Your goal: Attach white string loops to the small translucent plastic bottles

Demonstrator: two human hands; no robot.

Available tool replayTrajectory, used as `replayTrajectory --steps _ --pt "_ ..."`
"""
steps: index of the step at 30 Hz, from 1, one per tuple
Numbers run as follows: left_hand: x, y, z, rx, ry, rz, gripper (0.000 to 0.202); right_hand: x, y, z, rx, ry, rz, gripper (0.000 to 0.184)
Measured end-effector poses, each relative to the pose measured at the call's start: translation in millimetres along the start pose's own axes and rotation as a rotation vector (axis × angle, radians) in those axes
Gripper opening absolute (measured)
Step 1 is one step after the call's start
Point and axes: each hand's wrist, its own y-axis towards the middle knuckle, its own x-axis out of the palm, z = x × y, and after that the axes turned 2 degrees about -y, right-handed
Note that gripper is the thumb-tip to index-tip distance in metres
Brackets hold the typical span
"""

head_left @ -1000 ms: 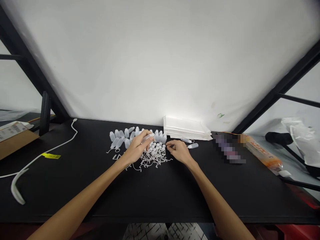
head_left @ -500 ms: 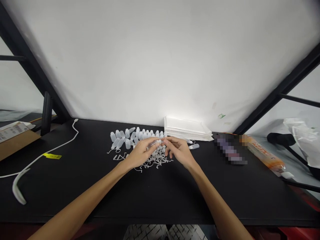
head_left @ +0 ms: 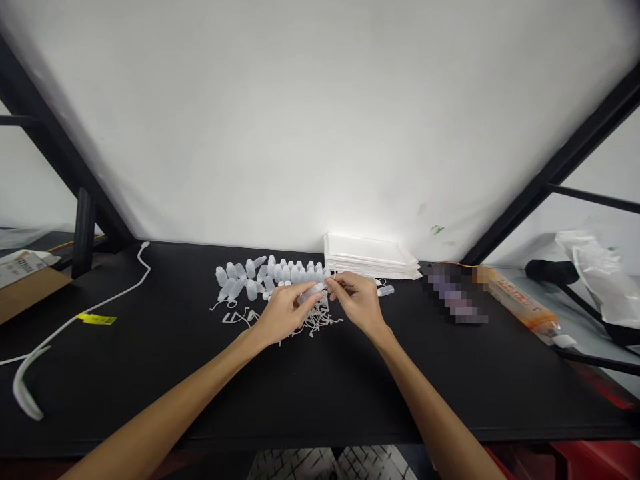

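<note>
My left hand (head_left: 284, 309) is closed around a small translucent squeeze bottle (head_left: 311, 292), tilted with its capped end toward the right. At that end, my right hand (head_left: 359, 298) pinches thumb and finger together on what looks like a thin white plastic strap, mostly hidden by the fingertips. Below the hands lies a tangled heap of white plastic straps (head_left: 316, 323) with looped ends. Behind them several similar capped bottles (head_left: 285, 272) stand in rows, and others lie on their sides at the left (head_left: 227, 289).
A stack of flat white sheets or envelopes (head_left: 371, 255) lies against the wall, with a loose bottle (head_left: 385, 291) beside it. Farther right are a blurred purple item (head_left: 456, 297) and an orange-and-clear package (head_left: 523, 303). A white cable (head_left: 117, 293) with a yellow tag crosses the left side.
The bottle in my left hand shows more clearly between the fingers. My right fingertips have shifted slightly left to its capped end. The whole view has moved a little.
</note>
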Motion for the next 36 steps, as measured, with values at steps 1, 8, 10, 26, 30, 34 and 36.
replayTrajectory --steps 1,8,10,26,30,34,36 --pt "1.6 -1 1 -0.007 -0.04 -0.007 0.039 -1 1 0 -0.018 -0.01 0.026 0.029" --pt "3.7 3 8 -0.088 -0.195 -0.061 0.039 4 6 2 0.02 0.024 0.164 0.029" --pt "3.5 4 11 -0.081 -0.213 -0.07 0.04 5 8 2 0.033 0.043 0.2 0.028" --pt "-23.8 10 -7 0.046 0.081 0.214 0.041 -35 9 36 0.243 -0.071 -0.15 0.026" --pt "-23.9 9 -7 0.062 0.138 0.218 0.039 -31 7 37 0.246 -0.136 -0.388 0.016" --pt "-22.8 9 -7 0.053 0.18 0.212 0.038 -28 6 35 0.212 -0.176 -0.426 0.013" --pt "-22.5 9 -8 0.054 0.198 0.214 0.037 -28 6 32 0.215 -0.163 -0.406 0.012"
